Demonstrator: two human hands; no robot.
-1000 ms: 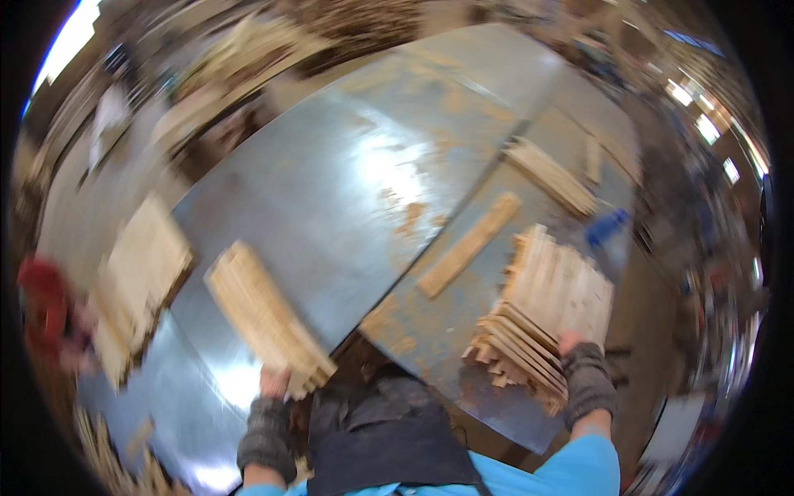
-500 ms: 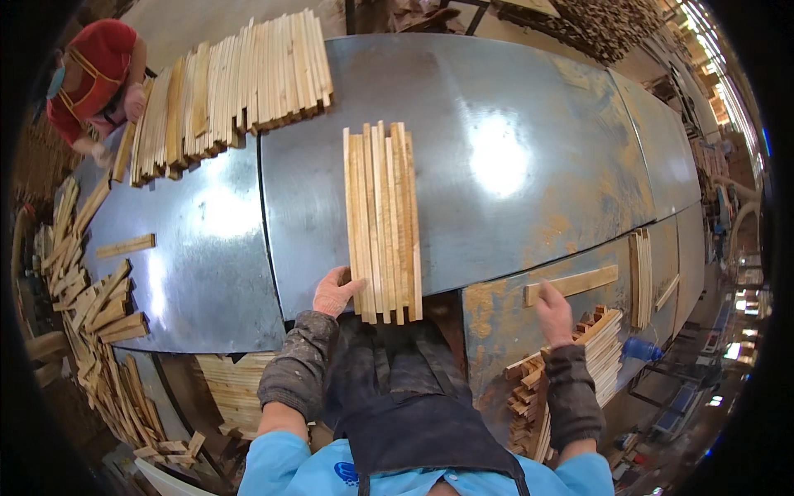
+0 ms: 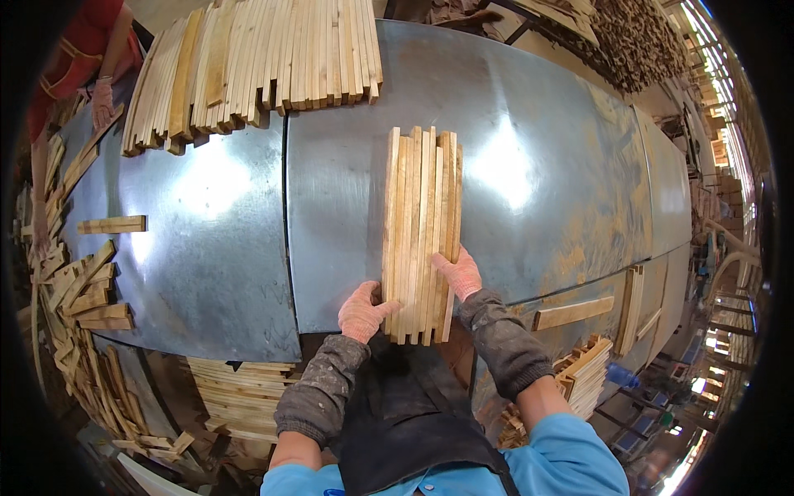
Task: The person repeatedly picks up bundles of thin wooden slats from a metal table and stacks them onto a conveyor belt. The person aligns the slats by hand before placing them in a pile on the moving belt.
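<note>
A row of light wooden strips (image 3: 420, 215) lies side by side on the metal tabletop in front of me, its near ends reaching past the table's edge. My left hand (image 3: 362, 312), in a pinkish glove, grips the left side of the row near its front, thumb over the top. Against the right side, slightly farther up, my gloved right hand (image 3: 460, 273) presses with its thumb on the strips. The fingers of both hands are partly hidden along the sides of the row.
A wide row of strips (image 3: 256, 66) covers the far left tabletop. Loose offcuts (image 3: 83, 306) pile up at the left, near a co-worker in red (image 3: 103, 41). At right are a single board (image 3: 574, 313), a stack of strips (image 3: 585, 372) and a blue container (image 3: 620, 374).
My right hand has come from the side table on the right onto the row's right side. The left hand stays at the left side. The co-worker's arms have shifted.
</note>
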